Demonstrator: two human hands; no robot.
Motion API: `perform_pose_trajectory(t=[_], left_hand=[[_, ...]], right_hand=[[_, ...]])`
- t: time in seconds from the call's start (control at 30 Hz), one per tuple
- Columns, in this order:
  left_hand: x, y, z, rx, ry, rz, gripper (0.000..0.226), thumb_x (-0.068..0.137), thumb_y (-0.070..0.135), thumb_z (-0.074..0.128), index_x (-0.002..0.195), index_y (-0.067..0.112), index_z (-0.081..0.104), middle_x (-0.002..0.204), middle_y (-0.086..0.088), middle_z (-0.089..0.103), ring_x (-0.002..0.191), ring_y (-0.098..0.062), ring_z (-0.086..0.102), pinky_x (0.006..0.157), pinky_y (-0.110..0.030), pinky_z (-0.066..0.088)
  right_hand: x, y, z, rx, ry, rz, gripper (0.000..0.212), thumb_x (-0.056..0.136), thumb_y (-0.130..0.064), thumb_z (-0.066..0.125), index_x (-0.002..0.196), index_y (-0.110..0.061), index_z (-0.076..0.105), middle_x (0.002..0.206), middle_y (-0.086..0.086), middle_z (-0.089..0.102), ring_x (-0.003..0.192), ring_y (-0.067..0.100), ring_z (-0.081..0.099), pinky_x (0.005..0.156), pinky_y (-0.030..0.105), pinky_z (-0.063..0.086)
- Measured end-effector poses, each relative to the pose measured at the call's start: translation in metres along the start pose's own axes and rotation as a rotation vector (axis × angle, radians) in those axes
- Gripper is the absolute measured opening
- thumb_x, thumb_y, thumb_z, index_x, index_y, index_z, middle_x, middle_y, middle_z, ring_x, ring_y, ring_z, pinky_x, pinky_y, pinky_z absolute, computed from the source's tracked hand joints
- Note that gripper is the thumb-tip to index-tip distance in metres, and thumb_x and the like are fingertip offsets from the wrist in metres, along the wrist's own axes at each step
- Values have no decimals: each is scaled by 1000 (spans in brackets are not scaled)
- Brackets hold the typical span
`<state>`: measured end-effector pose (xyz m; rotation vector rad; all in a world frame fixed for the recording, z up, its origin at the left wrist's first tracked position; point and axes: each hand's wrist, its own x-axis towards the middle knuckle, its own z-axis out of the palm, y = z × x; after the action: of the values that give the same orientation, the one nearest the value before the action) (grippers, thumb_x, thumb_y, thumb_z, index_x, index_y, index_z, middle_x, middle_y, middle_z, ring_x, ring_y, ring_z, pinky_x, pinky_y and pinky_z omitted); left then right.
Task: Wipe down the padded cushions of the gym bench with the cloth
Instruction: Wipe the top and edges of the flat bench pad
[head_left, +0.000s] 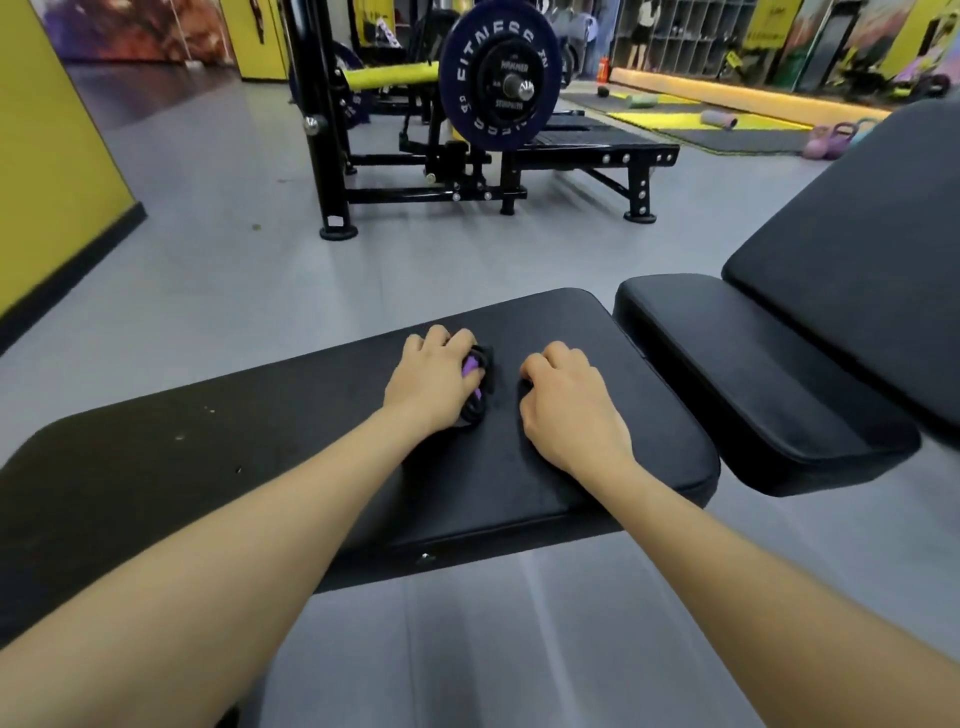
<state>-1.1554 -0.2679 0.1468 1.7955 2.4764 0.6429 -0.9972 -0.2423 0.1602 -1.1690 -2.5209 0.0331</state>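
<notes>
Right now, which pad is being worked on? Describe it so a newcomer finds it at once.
Start at the black gym bench filling the foreground. Its pads run from the tilted backrest at upper right, past a small middle pad, to the long flat pad nearest the camera. That one alone has both hands on it: left hand gripping a dark, purple-trimmed cloth.

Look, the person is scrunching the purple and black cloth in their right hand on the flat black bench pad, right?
Not quite. The head view shows the left hand gripping the purple and black cloth on the flat black bench pad. The right hand rests beside it with curled fingers.
</notes>
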Motion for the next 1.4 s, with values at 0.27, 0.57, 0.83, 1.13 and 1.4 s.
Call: perform_pose_trajectory(t=[0.27,0.57,0.83,1.13,1.4], left_hand=[[-13,18,-10,30,-71,-139,33,94,31,45,125,19,44,125,-9,42,109,-29,36,93,-37,35],[-52,40,-10,107,-88,-177,29,94,27,43,123,20,42,109,-6,42,107,-31,41,96,-37,31],[-117,69,-18,41,-79,-79,25,95,30,48,117,20,46,104,-2,42,96,-26,39,87,-29,30],[-53,39,-1,141,109,-291,34,94,32,46,124,14,47,120,-18,48,108,-38,44,86,-39,36],[-127,60,-4,52,162,-83,21,91,29,47,108,16,50,95,-4,45,91,-27,41,79,-32,33]], right_hand=[[2,7,1,63,27,-49,18,91,-10,40,106,-10,50,110,8,47,97,25,42,77,29,29],[0,17,-1,273,25,-77,24,91,-8,44,114,-7,49,120,13,49,110,29,43,91,35,35],[-4,18,-5,292,-17,-59,26,90,-8,47,116,-3,48,122,15,47,114,31,42,90,36,36],[-21,16,-11,246,-5,-157,27,90,-6,45,117,-5,47,123,15,42,114,30,38,91,37,38],[-43,22,-10,75,202,-227,20,90,-9,46,107,-13,57,113,6,51,103,25,44,76,29,30]])
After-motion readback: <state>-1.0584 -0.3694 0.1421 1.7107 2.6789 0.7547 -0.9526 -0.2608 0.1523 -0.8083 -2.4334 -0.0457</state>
